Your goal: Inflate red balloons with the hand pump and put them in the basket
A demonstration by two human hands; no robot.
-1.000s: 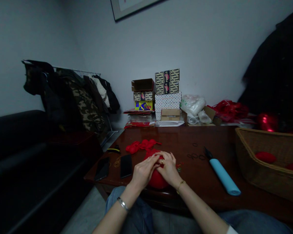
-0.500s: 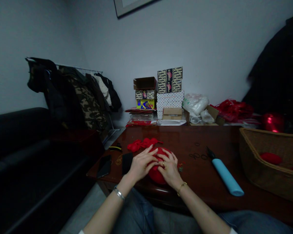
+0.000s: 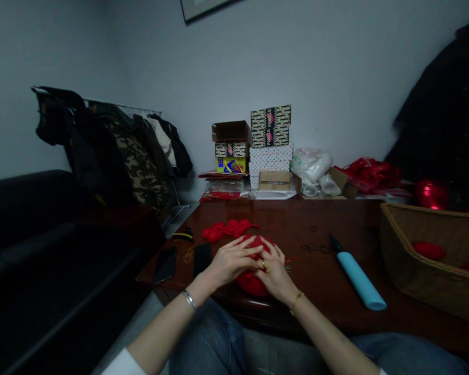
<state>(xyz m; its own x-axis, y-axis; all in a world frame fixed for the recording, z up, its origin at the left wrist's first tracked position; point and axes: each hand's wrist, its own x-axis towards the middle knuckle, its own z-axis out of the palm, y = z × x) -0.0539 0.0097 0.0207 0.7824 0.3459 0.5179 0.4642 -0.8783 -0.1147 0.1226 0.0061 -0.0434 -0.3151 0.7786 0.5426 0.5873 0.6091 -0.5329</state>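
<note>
On the near edge of the table, a round red balloon sits between my two hands. My left hand curves over its left and top side, fingers bent inward. From the right, my right hand clasps it, with a ring on one finger. The fingertips meet over the balloon's upper part, so its neck is hidden. Limp red balloons lie behind my left hand. To the right rests a blue balloon pump with a black nozzle.
A wicker basket holding red balloons stands at the right. Dark bands lie near the pump. Phones and yellow bands are at the left. Stacked boxes stand against the wall.
The hands have drawn closer together over the balloon, their fingertips overlapping more. The view has shifted slightly; the other things lie as before.
</note>
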